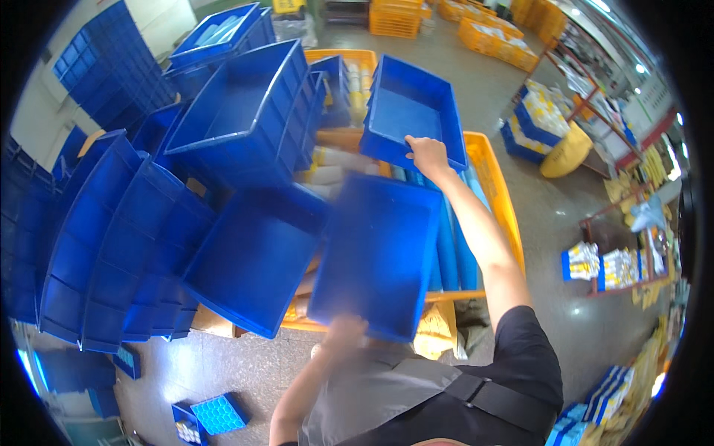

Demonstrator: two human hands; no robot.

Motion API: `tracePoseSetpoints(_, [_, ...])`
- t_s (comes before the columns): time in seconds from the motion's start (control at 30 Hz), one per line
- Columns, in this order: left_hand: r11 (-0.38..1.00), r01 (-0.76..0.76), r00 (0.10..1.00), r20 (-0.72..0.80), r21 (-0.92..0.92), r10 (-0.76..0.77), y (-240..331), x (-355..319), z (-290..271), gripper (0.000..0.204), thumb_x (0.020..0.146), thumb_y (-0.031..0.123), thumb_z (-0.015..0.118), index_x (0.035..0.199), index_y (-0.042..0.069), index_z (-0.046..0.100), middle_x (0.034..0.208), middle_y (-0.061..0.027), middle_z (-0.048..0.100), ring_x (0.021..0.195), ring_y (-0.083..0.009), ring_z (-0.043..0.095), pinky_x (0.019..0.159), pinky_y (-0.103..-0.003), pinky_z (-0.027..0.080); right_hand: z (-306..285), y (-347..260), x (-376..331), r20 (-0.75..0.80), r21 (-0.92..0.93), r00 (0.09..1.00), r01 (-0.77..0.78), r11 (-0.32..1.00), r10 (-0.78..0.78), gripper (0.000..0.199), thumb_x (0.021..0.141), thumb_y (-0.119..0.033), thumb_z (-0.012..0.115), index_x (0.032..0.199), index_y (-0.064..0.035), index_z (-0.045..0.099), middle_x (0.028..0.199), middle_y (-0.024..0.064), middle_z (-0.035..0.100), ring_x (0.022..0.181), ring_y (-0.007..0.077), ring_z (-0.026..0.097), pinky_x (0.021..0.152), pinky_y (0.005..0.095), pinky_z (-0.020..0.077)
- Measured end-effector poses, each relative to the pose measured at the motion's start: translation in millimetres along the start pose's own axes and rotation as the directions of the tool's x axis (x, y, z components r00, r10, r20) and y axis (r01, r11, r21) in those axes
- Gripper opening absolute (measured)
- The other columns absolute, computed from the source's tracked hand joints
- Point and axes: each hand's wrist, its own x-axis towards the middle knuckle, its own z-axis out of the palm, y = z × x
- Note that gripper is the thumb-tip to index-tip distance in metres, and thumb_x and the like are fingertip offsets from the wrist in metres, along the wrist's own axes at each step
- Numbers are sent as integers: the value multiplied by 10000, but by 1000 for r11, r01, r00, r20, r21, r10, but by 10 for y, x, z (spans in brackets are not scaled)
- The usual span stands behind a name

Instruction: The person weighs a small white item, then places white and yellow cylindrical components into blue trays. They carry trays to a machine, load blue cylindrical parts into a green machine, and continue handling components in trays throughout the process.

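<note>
A translucent apron (pixel 357 401) over a black shirt lies nearest, at the bottom centre. Just above it is the near bin (pixel 379 253), blue, shallow and rectangular, its inside facing up. The left hand (pixel 344 332) is at its lower edge, too blurred to tell whether the fingers are closed. The right hand (pixel 430 156) grasps the lower rim of the far bin (pixel 414 111), upper centre, its thumb over the edge. A narrow gap separates the two bins.

Left of the near bin, a tilted bin (pixel 253 253) sits so close that their edges overlap in view; I cannot tell whether they touch. Beneath, orange crates (pixel 500 201) with thick rounded rims hold smooth light-blue rolls (pixel 448 253) and white-and-yellow rolls (pixel 327 169). Ribbed blue bins (pixel 104 245) crowd the left side, leaving little room there. A deep bin (pixel 238 111) with straight walls leans at upper left. On the right, a wide stretch of shiny grey floor (pixel 569 215) lies open before the racks (pixel 625 286).
</note>
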Motion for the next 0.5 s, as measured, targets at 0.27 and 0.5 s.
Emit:
tracePoseSetpoints(0.27, [976,-22,988,147,-215,55,698,627,-70,262,807,186,657,1060,130,690,996,-75,685,999,-245,666,870,-375,527,1541,-177,902,82,-5,992,94,996,-94,155,937,-103,515,1043,-110,628,860,98,722,862,330,721,740,475,553])
tracePoseSetpoints(0.5, [830,454,821,-209,-325,-531,175,82,-587,507,823,216,775,1282,61,625,1354,-202,555,1242,-414,536,1057,-506,441,541,-159,-292,-188,233,974,172,957,-130,703,785,-146,805,1413,-83,496,1417,145,534,1331,322,489,1108,455,385])
